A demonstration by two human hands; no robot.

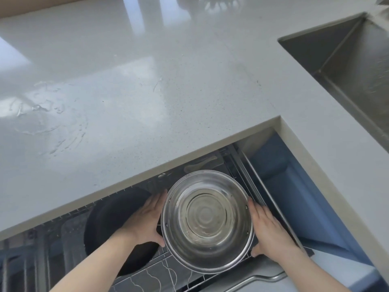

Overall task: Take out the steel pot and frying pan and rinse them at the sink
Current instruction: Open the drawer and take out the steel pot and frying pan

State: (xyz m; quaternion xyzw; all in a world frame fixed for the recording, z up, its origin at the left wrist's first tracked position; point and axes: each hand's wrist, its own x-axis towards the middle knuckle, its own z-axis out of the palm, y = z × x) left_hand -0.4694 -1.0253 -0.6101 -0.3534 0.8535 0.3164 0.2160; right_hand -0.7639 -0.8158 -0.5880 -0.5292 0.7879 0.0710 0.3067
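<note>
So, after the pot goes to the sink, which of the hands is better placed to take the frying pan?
Left, probably. The left hand lies over the black frying pan, left of the steel pot. The right hand is on the pot's far side, nearer the sink.

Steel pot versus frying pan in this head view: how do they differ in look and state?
The steel pot is shiny silver; the frying pan is matte black. The pot is gripped on both sides by the left hand and right hand; the pan is not gripped. The pot shows fully, while the pan is partly hidden by the left arm. Both sit over the pulled-out drawer rack below the countertop.
</note>
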